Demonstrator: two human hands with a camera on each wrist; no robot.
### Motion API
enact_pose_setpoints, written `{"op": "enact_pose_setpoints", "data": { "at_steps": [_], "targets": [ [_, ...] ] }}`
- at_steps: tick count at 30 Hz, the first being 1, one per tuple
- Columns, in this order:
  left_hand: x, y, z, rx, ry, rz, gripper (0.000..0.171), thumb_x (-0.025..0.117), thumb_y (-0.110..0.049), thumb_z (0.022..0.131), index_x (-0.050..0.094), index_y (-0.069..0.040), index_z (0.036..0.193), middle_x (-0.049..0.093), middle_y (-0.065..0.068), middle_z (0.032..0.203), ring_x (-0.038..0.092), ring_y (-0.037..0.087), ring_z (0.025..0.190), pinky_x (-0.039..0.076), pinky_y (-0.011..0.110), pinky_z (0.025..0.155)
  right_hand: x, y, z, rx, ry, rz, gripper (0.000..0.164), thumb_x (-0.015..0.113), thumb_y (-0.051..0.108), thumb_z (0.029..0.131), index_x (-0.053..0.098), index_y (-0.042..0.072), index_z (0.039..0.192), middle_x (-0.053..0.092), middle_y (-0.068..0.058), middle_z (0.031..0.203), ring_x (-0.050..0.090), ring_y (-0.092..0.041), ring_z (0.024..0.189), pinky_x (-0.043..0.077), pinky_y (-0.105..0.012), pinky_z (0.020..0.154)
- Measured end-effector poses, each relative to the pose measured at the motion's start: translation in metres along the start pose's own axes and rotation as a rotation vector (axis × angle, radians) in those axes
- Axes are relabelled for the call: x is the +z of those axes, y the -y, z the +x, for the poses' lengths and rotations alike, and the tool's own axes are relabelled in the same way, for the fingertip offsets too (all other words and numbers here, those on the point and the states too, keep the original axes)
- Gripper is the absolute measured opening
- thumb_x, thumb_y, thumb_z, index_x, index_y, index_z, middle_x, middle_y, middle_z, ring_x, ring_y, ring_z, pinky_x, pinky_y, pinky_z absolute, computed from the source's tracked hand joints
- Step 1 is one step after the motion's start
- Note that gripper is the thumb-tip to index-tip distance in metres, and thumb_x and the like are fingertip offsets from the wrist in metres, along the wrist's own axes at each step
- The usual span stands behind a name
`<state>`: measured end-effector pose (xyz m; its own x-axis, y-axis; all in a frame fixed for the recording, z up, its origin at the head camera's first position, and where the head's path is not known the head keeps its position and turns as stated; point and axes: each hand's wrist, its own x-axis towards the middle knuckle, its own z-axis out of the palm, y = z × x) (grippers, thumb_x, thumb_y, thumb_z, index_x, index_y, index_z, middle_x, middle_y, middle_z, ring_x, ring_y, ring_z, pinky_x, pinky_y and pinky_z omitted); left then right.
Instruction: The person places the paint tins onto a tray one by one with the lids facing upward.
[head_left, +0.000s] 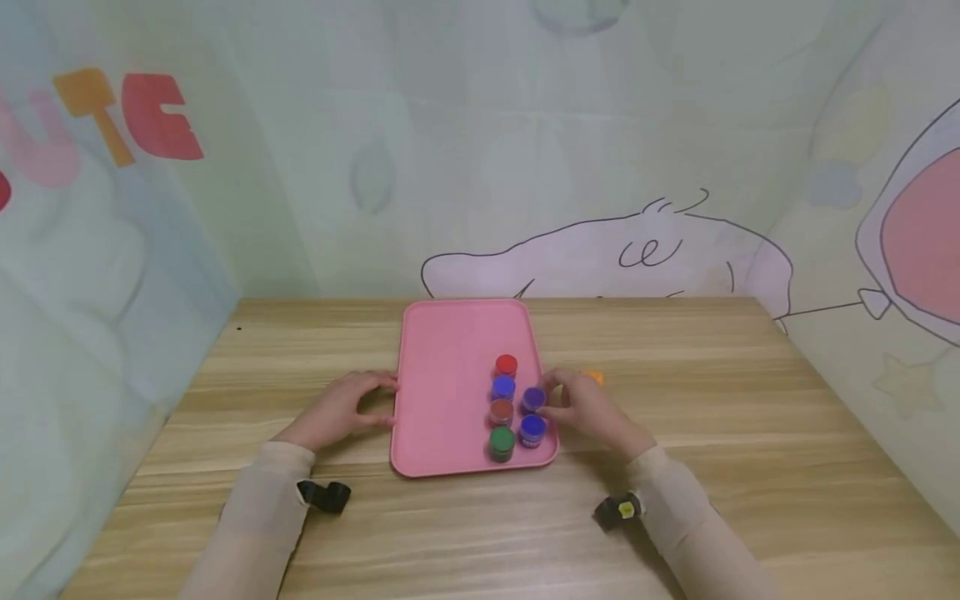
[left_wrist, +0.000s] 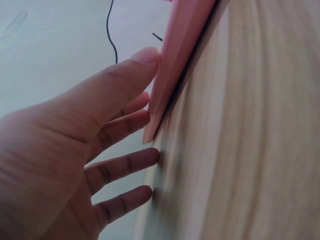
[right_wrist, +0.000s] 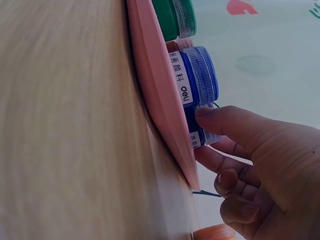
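Note:
My left hand (head_left: 337, 412) rests against the left edge of the pink tray (head_left: 442, 358). In the left wrist view its thumb (left_wrist: 145, 56) and some fingertips meet the tray's rim, with the fingers fairly straight. At the tray's right edge, my right hand (head_left: 592, 412) pinches a small purple-lidded paint jar (head_left: 534, 399) between thumb and fingers. A blue paint jar (head_left: 532, 429) stands just in front of it. To their left, a column holds a red jar (head_left: 506, 365), a lighter blue jar (head_left: 503, 387), a brown-red jar (head_left: 501, 412) and a green jar (head_left: 502, 443).
An orange-lidded jar (right_wrist: 215, 232) is on the wooden table (head_left: 675, 517) beyond my right hand, mostly hidden by it in the head view. A printed curtain (head_left: 480, 167) stands along the table's back edge. Each wrist wears a small black camera.

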<state>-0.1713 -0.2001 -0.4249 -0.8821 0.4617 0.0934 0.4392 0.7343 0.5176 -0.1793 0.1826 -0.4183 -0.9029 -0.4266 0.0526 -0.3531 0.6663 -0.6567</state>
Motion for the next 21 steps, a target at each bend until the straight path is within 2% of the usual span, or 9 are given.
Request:
{"op": "enact_pose_setpoints", "data": {
  "at_steps": [10, 21],
  "targets": [
    [0.0002, 0.0004, 0.0002, 0.02, -0.006, 0.004, 0.051, 0.076, -0.036, 0.081, 0.063, -0.012, 0.123, 0.056, 0.012, 0.138, 0.048, 0.036, 0.13, 0.037, 0.055, 0.112, -0.0007, 0.0016, -0.0007, -0.011, -0.001, -0.024, 0.019, 0.074, 0.021, 0.084, 0.064, 0.016, 0.099, 0.064, 0.003, 0.088, 0.052, -0.011, 0.067, 0.049, -0.021, 0.059],
    [0.0001, -0.0002, -0.0002, 0.014, -0.008, 0.007, 0.051, 0.076, -0.036, 0.08, 0.063, -0.011, 0.123, 0.057, 0.012, 0.137, 0.049, 0.036, 0.129, 0.037, 0.055, 0.111, -0.0016, 0.0016, -0.0014, -0.009, -0.002, -0.03, 0.02, 0.074, 0.021, 0.084, 0.065, 0.015, 0.101, 0.066, 0.003, 0.092, 0.052, -0.011, 0.07, 0.049, -0.021, 0.062]
  ]
}}
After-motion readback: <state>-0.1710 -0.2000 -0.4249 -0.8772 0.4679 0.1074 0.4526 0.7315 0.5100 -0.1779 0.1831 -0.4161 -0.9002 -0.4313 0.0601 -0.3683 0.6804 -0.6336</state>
